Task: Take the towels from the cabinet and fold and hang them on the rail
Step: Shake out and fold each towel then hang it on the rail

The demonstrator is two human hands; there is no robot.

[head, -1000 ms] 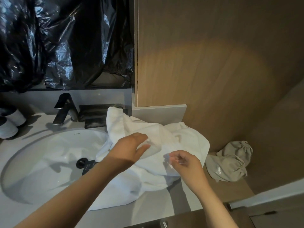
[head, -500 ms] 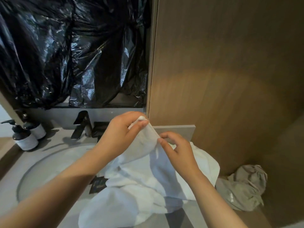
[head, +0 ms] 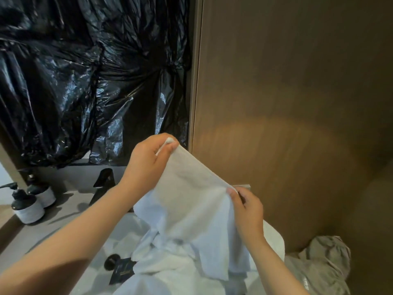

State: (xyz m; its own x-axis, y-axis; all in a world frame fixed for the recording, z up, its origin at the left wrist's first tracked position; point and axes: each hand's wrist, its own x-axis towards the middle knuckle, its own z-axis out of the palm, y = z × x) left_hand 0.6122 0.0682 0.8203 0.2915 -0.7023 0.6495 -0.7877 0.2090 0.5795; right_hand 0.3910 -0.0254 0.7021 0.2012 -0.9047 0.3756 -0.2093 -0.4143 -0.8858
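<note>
A white towel [head: 191,211] hangs lifted above the washbasin, its lower folds piled over the sink. My left hand [head: 148,162] pinches one top corner of it, raised in front of the black plastic sheet. Lower and to the right, my right hand [head: 244,207] pinches the towel's upper edge, so that edge runs taut and slanted between the two hands. No cabinet and no rail is in view.
A black faucet [head: 105,182] stands behind the towel on the grey counter [head: 70,211]. Two dark-topped pump bottles [head: 28,207] sit at the left. A crumpled grey cloth [head: 321,265] lies at the lower right by the wooden wall [head: 297,103]. A small black card [head: 122,271] lies in the sink.
Both hands have lifted the towel off the counter and moved apart along its top edge, the left one going higher. The view has tilted upward.
</note>
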